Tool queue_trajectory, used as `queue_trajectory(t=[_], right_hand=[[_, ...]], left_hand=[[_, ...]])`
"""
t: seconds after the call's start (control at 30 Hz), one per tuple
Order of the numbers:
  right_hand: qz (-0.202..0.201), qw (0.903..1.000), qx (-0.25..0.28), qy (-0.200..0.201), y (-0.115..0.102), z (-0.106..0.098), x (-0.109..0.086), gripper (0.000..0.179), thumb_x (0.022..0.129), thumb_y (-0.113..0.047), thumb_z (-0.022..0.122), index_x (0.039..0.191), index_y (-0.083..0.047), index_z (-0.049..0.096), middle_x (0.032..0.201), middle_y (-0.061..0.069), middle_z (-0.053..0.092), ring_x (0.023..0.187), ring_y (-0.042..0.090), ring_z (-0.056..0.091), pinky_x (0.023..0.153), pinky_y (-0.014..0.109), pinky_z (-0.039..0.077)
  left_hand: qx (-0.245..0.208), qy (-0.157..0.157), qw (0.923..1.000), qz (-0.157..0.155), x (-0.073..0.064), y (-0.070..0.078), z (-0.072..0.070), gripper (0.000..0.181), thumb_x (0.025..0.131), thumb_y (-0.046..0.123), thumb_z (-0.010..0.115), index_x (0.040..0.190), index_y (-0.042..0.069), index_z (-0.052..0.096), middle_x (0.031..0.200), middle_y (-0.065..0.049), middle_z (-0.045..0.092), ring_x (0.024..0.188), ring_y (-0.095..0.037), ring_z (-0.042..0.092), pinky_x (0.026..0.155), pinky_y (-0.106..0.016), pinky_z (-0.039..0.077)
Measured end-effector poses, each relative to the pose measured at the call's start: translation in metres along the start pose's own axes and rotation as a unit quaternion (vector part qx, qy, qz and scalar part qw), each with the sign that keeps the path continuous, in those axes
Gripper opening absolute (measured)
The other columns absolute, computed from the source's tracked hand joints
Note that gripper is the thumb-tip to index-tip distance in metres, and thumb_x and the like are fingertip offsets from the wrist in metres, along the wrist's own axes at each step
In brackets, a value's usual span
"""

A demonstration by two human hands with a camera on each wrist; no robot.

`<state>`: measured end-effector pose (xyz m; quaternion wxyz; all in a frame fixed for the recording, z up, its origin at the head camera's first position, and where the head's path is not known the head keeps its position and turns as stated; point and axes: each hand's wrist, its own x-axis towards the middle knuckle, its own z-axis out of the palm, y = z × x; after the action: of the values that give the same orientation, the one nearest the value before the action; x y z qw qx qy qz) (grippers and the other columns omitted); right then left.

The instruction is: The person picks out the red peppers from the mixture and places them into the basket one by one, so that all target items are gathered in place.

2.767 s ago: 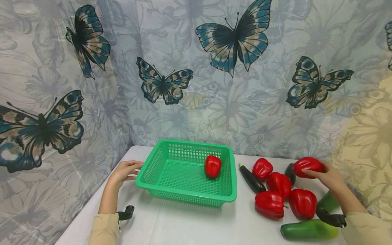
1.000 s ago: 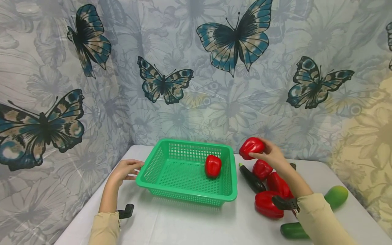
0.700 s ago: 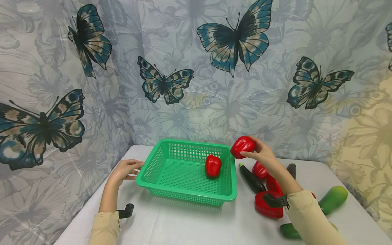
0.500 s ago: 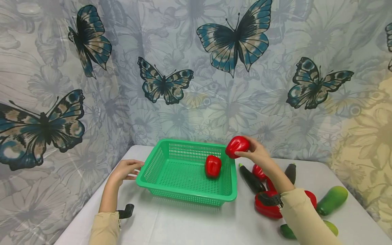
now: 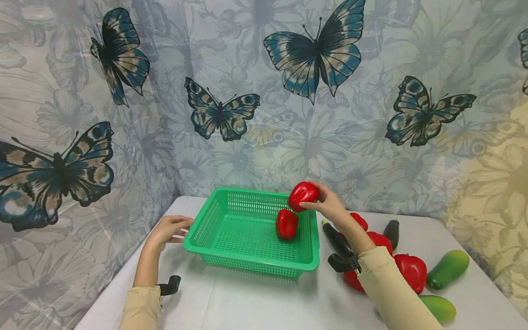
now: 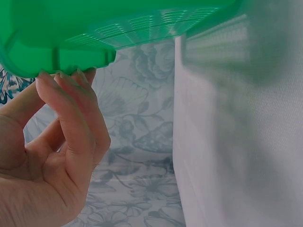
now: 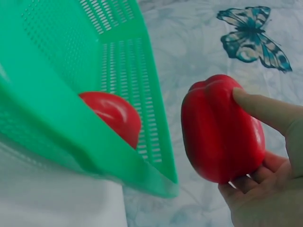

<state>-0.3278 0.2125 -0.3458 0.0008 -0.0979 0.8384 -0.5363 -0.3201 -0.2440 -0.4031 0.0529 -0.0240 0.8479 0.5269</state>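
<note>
Carrying a red pepper [image 5: 302, 197] at centre-right of the head view, right hand [image 5: 330, 205] has thumb on the near side, fingers on the far side, spread only as wide as the pepper's body. Sideways grip probably suits the bulky shape and leaves the blunt end facing leftward. Pepper overlaps the basket's back rim near its right corner; right wrist view shows a gap between pepper and rim, so it's not touching there. Height over the basket: can't tell.

Left hand [image 5: 164, 231], left of centre, has bent fingers, tips pinching the rim of the green basket [image 5: 243, 238]. Likely steadying it; fingertips only, so not bearing much weight, I'd judge. Exact thumb contact unclear.

Second pepper [image 5: 286, 224] sits inside, toward the basket's right wall, rest of the floor bare. Loose peppers [image 5: 410, 272], eggplant [image 5: 338, 240] and green-yellow produce [image 5: 447, 270] cluster lower right on the white table [image 5: 231, 298], presumably within easy right-hand reach. Right forearm hides part of that pile, no full count.
</note>
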Motion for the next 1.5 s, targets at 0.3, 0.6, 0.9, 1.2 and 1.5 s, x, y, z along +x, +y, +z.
queue_trajectory(t=[0.3, 0.6, 0.9, 1.2, 1.5], right_hand=[[-0.001, 1.0000, 0.007, 0.004, 0.000, 0.022, 0.011, 0.080, 0.087, -0.022, 0.072, 0.153, -0.012, 0.029, 0.149, 0.017, 0.044, 0.138, 0.035, 0.042, 0.112, 0.054, 0.038], [-0.023, 0.9996, 0.016, -0.004, -0.001, 0.038, 0.019, 0.078, 0.084, -0.017, 0.075, 0.150, -0.008, 0.035, 0.144, 0.021, 0.049, 0.133, 0.037, 0.048, 0.112, 0.051, 0.039], [-0.024, 0.9993, -0.017, -0.023, -0.002, 0.048, 0.024, 0.075, 0.083, -0.017, 0.076, 0.148, -0.011, 0.039, 0.143, 0.018, 0.051, 0.133, 0.036, 0.049, 0.109, 0.053, 0.042], [-0.009, 0.9985, -0.032, -0.043, -0.001, 0.059, 0.033, 0.076, 0.083, -0.018, 0.076, 0.149, -0.015, 0.038, 0.144, 0.016, 0.050, 0.133, 0.035, 0.048, 0.107, 0.054, 0.043], [-0.019, 0.9967, -0.045, -0.065, 0.001, 0.069, 0.037, 0.075, 0.084, -0.016, 0.075, 0.149, -0.013, 0.038, 0.143, 0.017, 0.049, 0.130, 0.036, 0.049, 0.105, 0.054, 0.045]], left_hand=[[0.005, 0.000, 1.0000, -0.004, 0.000, -0.003, 0.000, 0.047, 0.094, 0.034, 0.064, 0.124, -0.002, 0.063, 0.095, -0.003, 0.068, 0.077, -0.010, 0.065, 0.069, -0.029, 0.060], [0.003, -0.004, 1.0000, 0.002, 0.001, -0.002, 0.000, 0.046, 0.094, 0.034, 0.064, 0.123, -0.002, 0.064, 0.093, -0.001, 0.068, 0.077, -0.010, 0.065, 0.069, -0.029, 0.060], [0.007, -0.005, 1.0000, -0.003, 0.001, -0.001, 0.001, 0.047, 0.095, 0.034, 0.064, 0.125, -0.002, 0.062, 0.096, -0.003, 0.068, 0.078, -0.010, 0.066, 0.070, -0.030, 0.060], [0.001, -0.006, 1.0000, -0.006, 0.001, -0.001, 0.000, 0.046, 0.095, 0.032, 0.064, 0.125, -0.002, 0.062, 0.094, -0.001, 0.068, 0.078, -0.010, 0.066, 0.070, -0.029, 0.060], [0.005, -0.004, 0.9999, -0.010, 0.000, -0.001, 0.001, 0.045, 0.096, 0.031, 0.063, 0.125, -0.002, 0.062, 0.095, -0.002, 0.068, 0.079, -0.011, 0.066, 0.071, -0.030, 0.060]])
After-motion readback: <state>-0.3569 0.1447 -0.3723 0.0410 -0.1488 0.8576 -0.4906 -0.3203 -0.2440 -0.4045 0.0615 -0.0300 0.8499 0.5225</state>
